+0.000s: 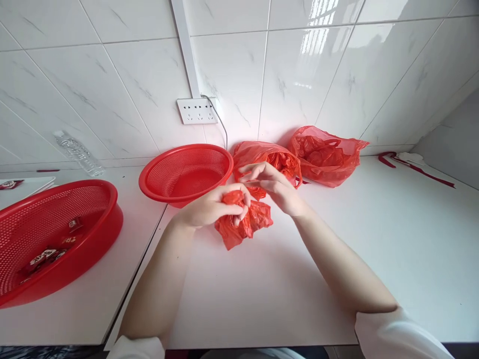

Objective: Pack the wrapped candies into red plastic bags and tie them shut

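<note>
My left hand (209, 207) is closed around a crumpled red plastic bag (245, 224), held just above the white table (269, 289). My right hand (271, 184) hovers over the bag's top with its fingers curled, pinching at the plastic near the left hand's fingertips. Part of the bag hangs down below both hands.
A red mesh basket (185, 172) stands behind the hands. A larger red basket (56, 234) at the left holds several small red packets. Two more red plastic bags (325, 157) lie against the tiled wall. A plastic bottle (78, 154) lies at the back left, under a wall socket (197, 110).
</note>
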Tool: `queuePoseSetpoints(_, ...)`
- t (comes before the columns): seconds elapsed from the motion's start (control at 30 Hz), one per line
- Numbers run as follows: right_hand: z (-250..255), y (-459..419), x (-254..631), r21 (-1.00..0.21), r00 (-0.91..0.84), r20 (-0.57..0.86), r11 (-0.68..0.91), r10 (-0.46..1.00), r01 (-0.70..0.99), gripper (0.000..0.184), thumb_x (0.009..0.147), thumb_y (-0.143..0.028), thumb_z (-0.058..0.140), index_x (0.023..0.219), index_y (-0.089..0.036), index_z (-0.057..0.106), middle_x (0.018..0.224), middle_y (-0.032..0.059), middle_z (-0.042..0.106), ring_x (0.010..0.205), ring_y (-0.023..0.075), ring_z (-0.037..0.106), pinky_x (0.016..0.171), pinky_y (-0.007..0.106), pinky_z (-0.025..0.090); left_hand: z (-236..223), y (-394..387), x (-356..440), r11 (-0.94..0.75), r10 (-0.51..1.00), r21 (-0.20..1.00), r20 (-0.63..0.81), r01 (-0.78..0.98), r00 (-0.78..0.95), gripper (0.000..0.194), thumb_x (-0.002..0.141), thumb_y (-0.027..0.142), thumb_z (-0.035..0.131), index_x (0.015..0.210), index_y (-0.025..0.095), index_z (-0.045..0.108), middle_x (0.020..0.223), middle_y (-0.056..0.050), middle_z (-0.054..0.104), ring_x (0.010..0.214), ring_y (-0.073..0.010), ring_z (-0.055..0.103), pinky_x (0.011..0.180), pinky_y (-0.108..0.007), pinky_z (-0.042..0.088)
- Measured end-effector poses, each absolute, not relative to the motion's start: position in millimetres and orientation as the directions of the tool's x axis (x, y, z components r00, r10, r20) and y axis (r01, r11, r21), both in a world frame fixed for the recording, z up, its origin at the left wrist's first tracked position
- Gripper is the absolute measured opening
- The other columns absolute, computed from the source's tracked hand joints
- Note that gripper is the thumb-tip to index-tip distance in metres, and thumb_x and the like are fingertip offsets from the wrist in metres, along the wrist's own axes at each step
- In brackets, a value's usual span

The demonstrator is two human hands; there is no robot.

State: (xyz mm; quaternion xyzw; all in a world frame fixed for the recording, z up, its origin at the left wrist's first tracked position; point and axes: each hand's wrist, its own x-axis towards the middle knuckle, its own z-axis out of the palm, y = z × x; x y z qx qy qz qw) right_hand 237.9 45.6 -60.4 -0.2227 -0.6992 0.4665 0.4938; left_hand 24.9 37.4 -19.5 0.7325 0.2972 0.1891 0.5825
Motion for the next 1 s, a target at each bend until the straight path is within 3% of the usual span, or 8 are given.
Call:
queuePoseSetpoints(0.13,-78,53,216,-0.963,-0.549,0.269,0.218,0.791,-0.158,0.031,0.097,-0.047,0.045,0.114,-0.024,0.055,0.109,0.0049,0.063,0.086,0.0162,0.062,0.081,0.032,0.052,-15,24,26,-0.387,0.741,0.781,-0.052,0.489,0.67,0.024,0.091,0.036,0.055,0.075,0.02,0.055,0.074,0.0,0.055,0.068,-0.0138,0.053,0.065,-0.028,0.042)
queuePoseSetpoints(0.23,-81,51,211,-0.974,-0.558,0.226,0.181,0.798,-0.136,0.029,0.095,-0.047,0.051,0.108,-0.022,0.058,0.096,0.0027,0.063,0.082,0.015,0.059,0.077,0.029,0.05,-19,23,29,-0.45,0.832,0.692,0.095,0.564,0.547,0.031,0.096,0.037,0.044,0.071,0.02,0.05,0.073,-0.001,0.054,0.066,-0.0137,0.049,0.06,-0.027,0.037)
queuePoseSetpoints(0.47,-80,57,226,-0.97,-0.588,0.241,0.196,0.772,-0.14,0.026,0.092,-0.039,0.061,0.111,-0.022,0.056,0.074,-0.0053,0.05,0.056,0.007,0.039,0.05,0.02,0.033,-31,38,35,-0.679,0.719,0.638,0.477,0.364,0.506,0.018,0.1,0.027,0.039,0.108,0.021,0.054,0.115,-0.007,0.061,0.098,-0.0172,0.058,0.086,-0.03,0.046)
queuePoseSetpoints(0.57,-78,61,234,-0.927,-0.505,0.341,0.374,0.793,-0.038,0.027,0.09,-0.044,0.064,0.1,-0.019,0.06,0.082,-0.0003,0.057,0.066,0.0102,0.049,0.058,0.024,0.042,-40,42,37,-0.737,0.65,0.609,0.521,0.293,0.553,0.031,0.1,0.027,0.04,0.129,0.024,0.052,0.143,-0.01,0.047,0.12,-0.0208,0.053,0.101,-0.034,0.043)
queuePoseSetpoints(0.67,-72,59,244,-0.896,-0.447,0.378,0.442,0.811,0.045,0.024,0.09,-0.042,0.064,0.092,-0.019,0.06,0.089,0.0039,0.063,0.078,0.0151,0.058,0.068,0.029,0.049,-47,44,37,-0.697,0.694,0.623,0.462,0.355,0.553,0.043,0.1,0.03,0.038,0.143,0.026,0.044,0.149,-0.01,0.042,0.129,-0.0221,0.048,0.106,-0.034,0.041)
queuePoseSetpoints(0.8,-55,49,265,-0.872,-0.5,0.346,0.469,0.794,0.141,0.016,0.092,-0.037,0.059,0.094,-0.021,0.058,0.084,0.0038,0.066,0.075,0.0156,0.062,0.069,0.032,0.052,-43,41,32,-0.536,0.832,0.602,0.257,0.592,0.492,0.043,0.101,0.032,0.033,0.14,0.026,0.05,0.143,-0.009,0.053,0.132,-0.0253,0.048,0.104,-0.037,0.04)
queuePoseSetpoints(0.9,-45,45,288,-0.806,-0.555,0.225,0.473,0.801,0.355,0.013,0.09,-0.033,0.06,0.089,-0.02,0.062,0.083,0.0035,0.067,0.072,0.0151,0.062,0.066,0.03,0.051,-32,34,26,-0.419,0.902,0.426,0.098,0.802,0.42,0.036,0.098,0.033,0.035,0.12,0.024,0.062,0.114,-0.012,0.067,0.108,-0.0304,0.062,0.084,-0.039,0.045)
queuePoseSetpoints(1.0,-45,49,316,-0.78,-0.574,0.006,0.363,0.819,0.509,0.012,0.086,-0.032,0.06,0.084,-0.02,0.064,0.078,0.0023,0.067,0.068,0.0145,0.06,0.063,0.028,0.049,-27,30,22,-0.322,0.937,0.247,-0.057,0.914,0.346,0.027,0.093,0.029,0.038,0.081,0.023,0.063,0.075,-0.009,0.062,0.069,-0.0263,0.06,0.063,-0.035,0.037)
